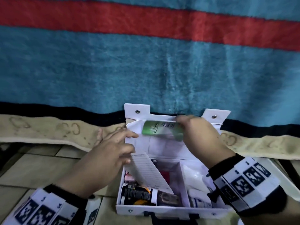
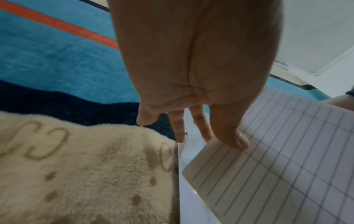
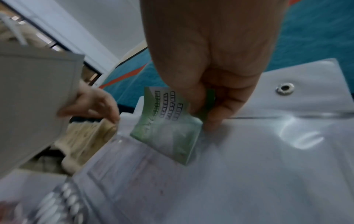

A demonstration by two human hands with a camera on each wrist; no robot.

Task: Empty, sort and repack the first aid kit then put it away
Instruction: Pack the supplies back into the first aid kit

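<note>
The white first aid kit [image 1: 164,209] lies open on the floor with its lid [image 1: 164,148] standing up against a blanket. My right hand [image 1: 180,123] pinches a green first aid guide booklet [image 1: 155,129] at the top of the lid's clear pocket [image 3: 249,151]. In the right wrist view the green booklet [image 3: 168,131] has its lower part inside the pocket, below the right hand [image 3: 206,116]. My left hand [image 1: 128,143] holds a lined white sheet [image 1: 147,172] at the lid's left edge. In the left wrist view the left thumb [image 2: 237,142] rests on the lined sheet [image 2: 277,159].
Inside the kit lie a dark bottle with a white cap [image 1: 138,194], a pink box [image 1: 129,176] and white packets [image 1: 196,176] in the right compartment. A blue blanket with a red stripe [image 1: 146,70] and beige border [image 1: 48,130] hangs behind. Tiled floor [image 1: 32,168] lies on the left.
</note>
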